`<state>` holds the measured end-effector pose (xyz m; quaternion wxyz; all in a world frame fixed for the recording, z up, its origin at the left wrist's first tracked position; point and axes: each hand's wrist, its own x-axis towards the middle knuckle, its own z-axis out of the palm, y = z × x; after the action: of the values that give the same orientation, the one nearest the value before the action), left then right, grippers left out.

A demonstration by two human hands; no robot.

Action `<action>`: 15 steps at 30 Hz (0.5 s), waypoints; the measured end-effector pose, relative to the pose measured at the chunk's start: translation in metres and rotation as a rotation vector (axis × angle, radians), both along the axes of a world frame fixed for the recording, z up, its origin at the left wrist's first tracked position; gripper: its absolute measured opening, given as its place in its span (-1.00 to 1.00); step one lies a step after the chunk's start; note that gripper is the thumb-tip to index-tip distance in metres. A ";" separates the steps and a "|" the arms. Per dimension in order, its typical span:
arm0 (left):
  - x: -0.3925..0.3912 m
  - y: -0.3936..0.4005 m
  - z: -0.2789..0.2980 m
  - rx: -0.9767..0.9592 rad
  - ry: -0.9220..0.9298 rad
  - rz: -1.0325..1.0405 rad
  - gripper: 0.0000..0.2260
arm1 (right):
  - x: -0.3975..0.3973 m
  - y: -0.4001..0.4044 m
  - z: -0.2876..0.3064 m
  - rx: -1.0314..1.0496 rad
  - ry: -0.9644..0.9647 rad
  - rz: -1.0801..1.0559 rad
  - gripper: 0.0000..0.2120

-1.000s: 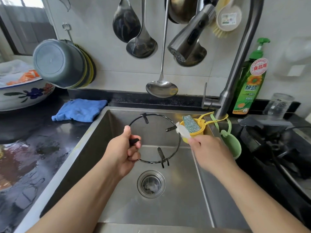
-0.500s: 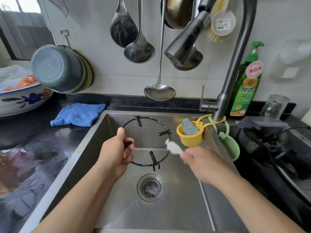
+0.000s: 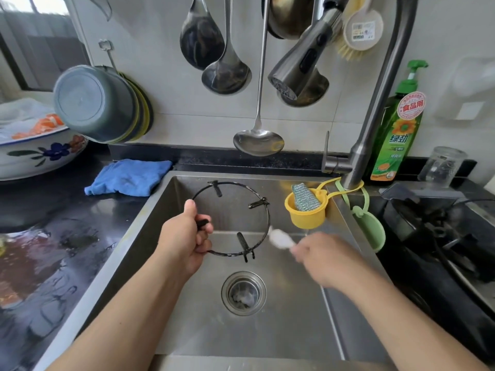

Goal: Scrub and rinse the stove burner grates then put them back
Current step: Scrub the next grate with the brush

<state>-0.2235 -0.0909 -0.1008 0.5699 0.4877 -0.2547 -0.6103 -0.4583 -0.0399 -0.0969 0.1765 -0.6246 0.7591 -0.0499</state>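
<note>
Left hand: the left hand grips the grate at its left rim, fingers curled round the wire and one short prong, thumb up along the ring
Right hand: the right hand is blurred; its fingers pinch the handle of a brush
Grate: a thin black wire ring with four short prongs, held tilted over the sink, above and behind the drain; the near rim looks pale and scuffed
Brush: its white head lies just beside the ring's right rim; whether it touches I cannot tell
Sink: steel, with a yellow cup hung at its back right corner, a scourer standing in it, and a green holder beside that
Tap: the tap arches over the sink, its spray head aimed down to the left
Counter: dark and wet on the left, a blue cloth at the sink's back left corner
Right of the tap: a green soap bottle and a glass jar
Wall: ladles hang above the sink
</note>
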 end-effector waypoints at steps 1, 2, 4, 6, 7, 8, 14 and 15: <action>0.003 -0.001 -0.002 0.007 -0.010 0.016 -0.58 | -0.009 -0.003 0.006 -0.064 -0.003 -0.029 -0.64; 0.003 -0.001 -0.003 0.007 -0.025 0.013 -0.58 | -0.017 -0.003 0.010 -0.139 -0.018 -0.037 -0.61; -0.001 0.001 -0.003 0.001 -0.072 -0.018 -0.59 | -0.021 -0.002 0.014 -0.281 -0.089 -0.003 -0.58; -0.006 0.003 -0.002 -0.004 -0.102 -0.065 -0.59 | -0.018 -0.005 0.012 -0.347 -0.073 0.053 -0.59; -0.008 0.004 -0.001 -0.011 -0.105 -0.089 -0.59 | -0.017 -0.006 0.012 -0.349 -0.052 0.066 -0.59; -0.008 0.005 0.000 -0.022 -0.102 -0.103 -0.59 | -0.016 -0.008 0.014 -0.330 -0.034 0.067 -0.59; -0.003 0.003 -0.002 0.000 -0.049 -0.049 -0.58 | 0.003 0.013 0.004 -0.087 -0.073 0.220 -0.66; -0.004 0.003 -0.002 0.007 -0.030 -0.054 -0.59 | 0.002 0.011 0.006 -0.119 -0.075 0.182 -0.66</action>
<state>-0.2275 -0.0878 -0.1028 0.5476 0.4918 -0.2739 -0.6190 -0.4559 -0.0286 -0.0907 0.1711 -0.6982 0.6877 -0.1020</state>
